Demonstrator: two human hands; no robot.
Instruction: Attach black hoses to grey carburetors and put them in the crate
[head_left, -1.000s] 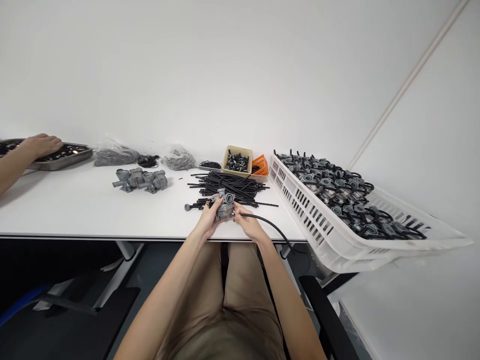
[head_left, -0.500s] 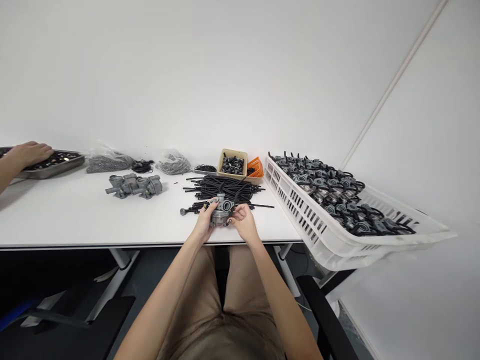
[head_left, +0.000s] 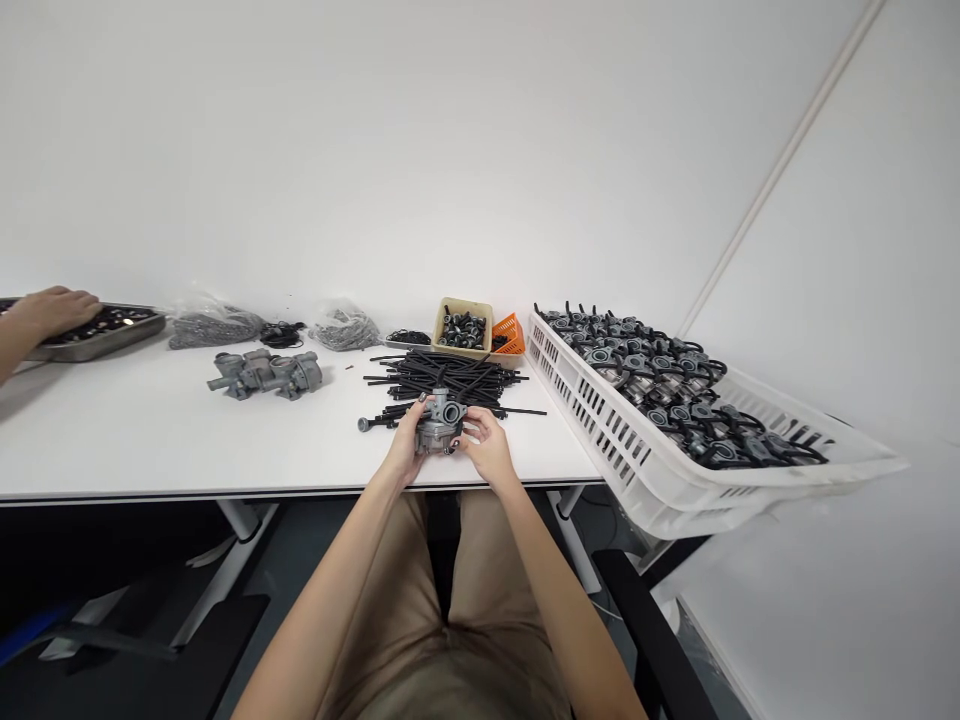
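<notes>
Grey die-cast carburetor [head_left: 441, 425], round bore showing, between left hand [head_left: 405, 447], right hand [head_left: 487, 447].

Bright, even, diffuse light across the white wall [head_left: 375, 150], source not in view. Soft shadow lay beside the co-worker's forearm [head_left: 30, 340] at 9 o'clock, small glare on the metal tray [head_left: 97, 340]. Wide-angle distortion bent the white plastic crate [head_left: 712, 490] at 3 o'clock; the carburetor [head_left: 439, 425] at 6 o'clock stayed sharp.

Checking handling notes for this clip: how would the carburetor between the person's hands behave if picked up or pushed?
The carburetor is probably heavy for its size, as its body looks like cast metal. Its protruding ports and uneven shape suggest it would likely tip rather than roll if pushed.
</notes>
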